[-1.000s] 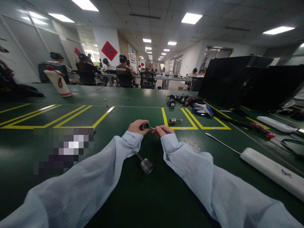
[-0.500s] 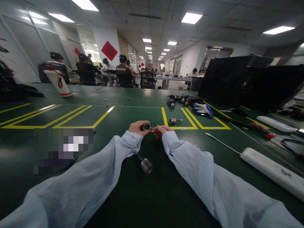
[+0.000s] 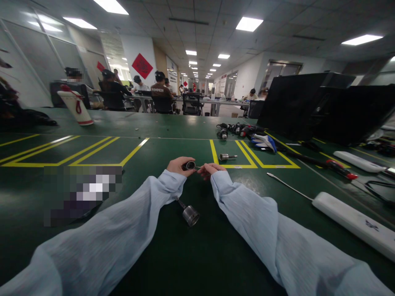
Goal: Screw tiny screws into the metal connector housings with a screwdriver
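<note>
My left hand (image 3: 180,165) is closed around a round metal hole saw (image 3: 190,165), its open mouth turned toward me and to the right. In the fingertips of my right hand (image 3: 212,169) is pinched a thin metal rod (image 3: 198,167), perhaps a hex key. The rod's left end reaches the side of the hole saw; whether it sits in a hole there I cannot tell. A second hole saw (image 3: 191,216) lies on the green table below my hands, its shank partly beside my left sleeve. A third, smaller hole saw (image 3: 227,157) rests beyond my right hand, inside a yellow-taped outline.
White power strips (image 3: 352,220) lie at right, one with a white cable (image 3: 290,186). Behind stand blue-white gloves (image 3: 264,142), dark tools (image 3: 234,129) and large black cases (image 3: 299,102). A tilted cup (image 3: 76,107) is at back left, a blurred-out object (image 3: 84,197) nearer. People sit farther off.
</note>
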The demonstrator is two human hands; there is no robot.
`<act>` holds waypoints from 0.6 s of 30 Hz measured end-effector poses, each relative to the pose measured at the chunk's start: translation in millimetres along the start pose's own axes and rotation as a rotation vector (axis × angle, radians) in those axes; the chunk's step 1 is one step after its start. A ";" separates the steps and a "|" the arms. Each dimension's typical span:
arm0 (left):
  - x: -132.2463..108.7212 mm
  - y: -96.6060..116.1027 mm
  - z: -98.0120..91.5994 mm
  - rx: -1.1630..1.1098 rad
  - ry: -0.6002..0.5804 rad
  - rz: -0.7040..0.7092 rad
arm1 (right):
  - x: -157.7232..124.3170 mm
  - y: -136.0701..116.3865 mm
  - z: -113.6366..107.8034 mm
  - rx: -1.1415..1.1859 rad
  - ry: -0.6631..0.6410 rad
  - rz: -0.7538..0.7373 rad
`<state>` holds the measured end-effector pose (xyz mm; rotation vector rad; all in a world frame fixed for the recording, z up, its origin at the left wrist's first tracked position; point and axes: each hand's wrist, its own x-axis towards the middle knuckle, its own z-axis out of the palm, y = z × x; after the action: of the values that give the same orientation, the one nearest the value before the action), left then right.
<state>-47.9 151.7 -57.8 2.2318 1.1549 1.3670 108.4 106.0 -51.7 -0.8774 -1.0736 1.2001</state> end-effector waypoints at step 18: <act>0.9 1.6 -2.4 0.106 -0.023 0.076 | -1.9 -2.1 1.5 -0.031 -0.011 -0.023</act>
<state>-49.0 151.0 -55.1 2.3825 1.1716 1.3337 107.5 103.8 -49.6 -0.8817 -1.1109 1.1732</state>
